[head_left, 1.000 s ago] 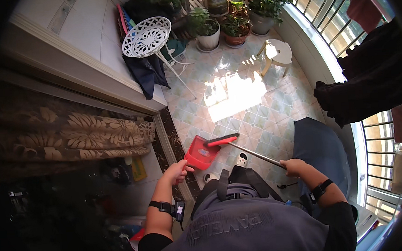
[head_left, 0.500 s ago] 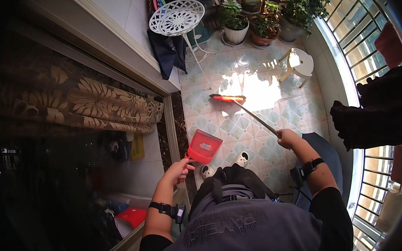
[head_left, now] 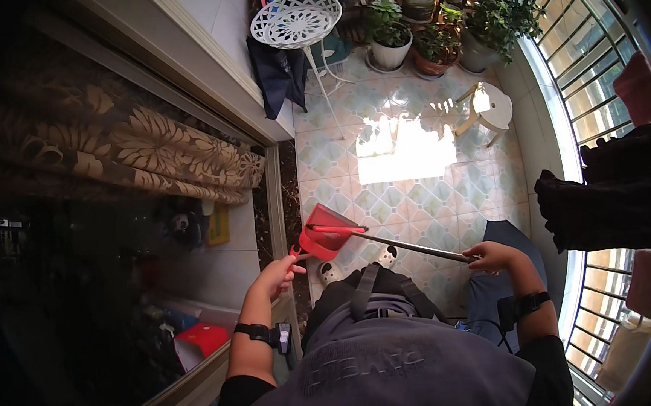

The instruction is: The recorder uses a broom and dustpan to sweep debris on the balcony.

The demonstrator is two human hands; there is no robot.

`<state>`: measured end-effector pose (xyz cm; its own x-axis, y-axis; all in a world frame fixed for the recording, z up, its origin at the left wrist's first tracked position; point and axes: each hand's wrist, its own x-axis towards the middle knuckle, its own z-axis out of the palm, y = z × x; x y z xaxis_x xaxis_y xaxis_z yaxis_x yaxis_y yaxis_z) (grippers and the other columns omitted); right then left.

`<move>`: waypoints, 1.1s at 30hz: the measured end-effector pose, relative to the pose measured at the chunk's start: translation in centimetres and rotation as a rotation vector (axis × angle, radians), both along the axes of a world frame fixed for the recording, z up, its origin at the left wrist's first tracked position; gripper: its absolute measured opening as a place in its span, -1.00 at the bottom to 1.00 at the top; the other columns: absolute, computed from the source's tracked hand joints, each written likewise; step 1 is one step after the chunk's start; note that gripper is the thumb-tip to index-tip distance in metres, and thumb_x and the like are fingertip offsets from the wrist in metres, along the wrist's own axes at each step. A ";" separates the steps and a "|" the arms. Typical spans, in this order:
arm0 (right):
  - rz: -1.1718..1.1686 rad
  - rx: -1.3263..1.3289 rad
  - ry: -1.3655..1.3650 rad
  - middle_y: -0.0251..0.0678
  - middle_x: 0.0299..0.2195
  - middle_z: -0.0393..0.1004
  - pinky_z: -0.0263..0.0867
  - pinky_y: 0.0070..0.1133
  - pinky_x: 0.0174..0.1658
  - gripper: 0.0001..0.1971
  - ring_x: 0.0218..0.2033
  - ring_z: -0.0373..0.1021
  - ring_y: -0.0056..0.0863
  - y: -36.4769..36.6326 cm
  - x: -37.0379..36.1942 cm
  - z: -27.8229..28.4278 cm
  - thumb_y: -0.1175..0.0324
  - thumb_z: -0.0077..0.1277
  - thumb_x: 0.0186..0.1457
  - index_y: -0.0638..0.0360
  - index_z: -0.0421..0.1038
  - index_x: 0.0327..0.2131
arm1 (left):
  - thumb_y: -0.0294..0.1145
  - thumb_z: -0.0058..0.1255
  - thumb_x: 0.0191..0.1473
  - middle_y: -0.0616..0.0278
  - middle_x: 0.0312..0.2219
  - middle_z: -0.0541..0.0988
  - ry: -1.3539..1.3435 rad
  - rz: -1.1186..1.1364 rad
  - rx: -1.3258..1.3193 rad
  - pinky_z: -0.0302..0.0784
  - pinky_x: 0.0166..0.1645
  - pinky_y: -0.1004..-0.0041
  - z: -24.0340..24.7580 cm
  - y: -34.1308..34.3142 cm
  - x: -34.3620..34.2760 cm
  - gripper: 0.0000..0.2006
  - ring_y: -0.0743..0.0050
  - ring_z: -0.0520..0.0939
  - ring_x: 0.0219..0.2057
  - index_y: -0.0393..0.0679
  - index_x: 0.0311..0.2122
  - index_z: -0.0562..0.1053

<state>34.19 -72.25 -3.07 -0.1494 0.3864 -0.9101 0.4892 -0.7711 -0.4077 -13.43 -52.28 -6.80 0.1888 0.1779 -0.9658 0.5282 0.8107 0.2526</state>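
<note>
My left hand [head_left: 276, 276] is closed round the handle of a red dustpan [head_left: 325, 215], which sits just ahead of my feet at the left. My right hand [head_left: 489, 257] grips the long dark handle of a broom [head_left: 412, 247]. That handle slants from my right hand leftward to the broom's red head, which lies across the dustpan's pan. From here I cannot tell whether the bristles touch the pan. Any dirt inside the pan is too small to make out.
A white lattice table [head_left: 296, 21] stands at the far left, potted plants [head_left: 389, 36] at the back. To the right are a white stool [head_left: 489, 108], a dark umbrella [head_left: 506, 247] and a barred window with hanging clothes [head_left: 604, 198]. A glass door [head_left: 119, 278] borders the left; sunlight falls on the tiled floor [head_left: 416, 197].
The broom head has swung back from the sunlit tiles to the dustpan. My right hand has moved nearer and slightly right; the dustpan has shifted slightly left and tilted.
</note>
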 end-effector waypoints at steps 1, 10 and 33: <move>-0.048 0.024 -0.046 -0.34 -0.51 0.41 0.26 -0.62 -0.59 -0.50 -0.65 0.30 -0.60 -0.4 0.6 0.5 0.32 0.01 -0.05 0.09 0.25 0.03 | -0.02 -0.34 0.09 0.56 -0.84 0.07 -0.007 0.030 0.009 -0.13 -0.72 0.63 0.2 -0.3 -0.5 -0.56 0.76 -0.01 -0.83 -0.22 -0.31 0.43; 0.137 0.477 -0.560 -0.03 -0.32 0.45 0.30 -0.35 -0.22 -0.64 -0.28 0.38 -0.10 3.8 -1.3 -9.1 0.38 -0.12 -0.06 0.18 0.33 -0.12 | -0.01 -0.37 0.10 0.57 -0.86 0.05 -0.051 0.226 0.038 -0.12 -0.74 0.62 0.3 -1.7 -2.0 -0.54 0.73 -0.03 -0.86 -0.24 -0.29 0.39; -0.182 -0.061 0.011 -0.33 -0.60 0.31 0.26 -0.55 -0.59 -0.51 -0.64 0.27 -0.57 3.8 -1.7 0.0 0.28 -0.02 0.02 0.15 0.12 0.03 | 0.01 -0.33 0.10 0.58 -0.87 0.00 -0.040 0.420 0.151 -0.07 -0.72 0.60 1.4 -3.1 -4.9 -0.53 0.73 -0.05 -0.86 -0.26 -0.34 0.41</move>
